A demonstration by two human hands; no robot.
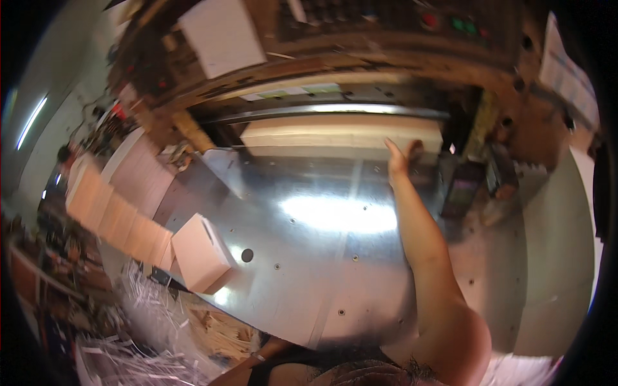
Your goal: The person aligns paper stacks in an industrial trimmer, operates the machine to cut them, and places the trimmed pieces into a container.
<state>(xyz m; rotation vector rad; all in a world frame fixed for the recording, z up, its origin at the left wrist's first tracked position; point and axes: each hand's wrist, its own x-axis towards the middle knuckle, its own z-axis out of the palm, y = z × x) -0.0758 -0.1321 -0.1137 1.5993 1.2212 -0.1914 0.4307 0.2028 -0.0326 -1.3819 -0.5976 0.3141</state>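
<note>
My right hand (404, 161) reaches far across a shiny metal table (309, 257). It is at the right part of a wide cream paper stack (322, 134), which lies under the metal bar of a large cutting machine. The thumb and fingers stand apart, with nothing seen held in them. Whether they touch the stack I cannot tell. Low in the view, by the table's front edge, my left hand (275, 348) is near my body, a band at its wrist. Its fingers are hidden.
A white paper block (201, 253) sits at the table's left edge, beside a long row of paper stacks (116, 215). Shredded paper strips (148, 315) heap below left. Dark box-shaped parts (463, 183) stand at right. The machine's control panel (444, 24) is above.
</note>
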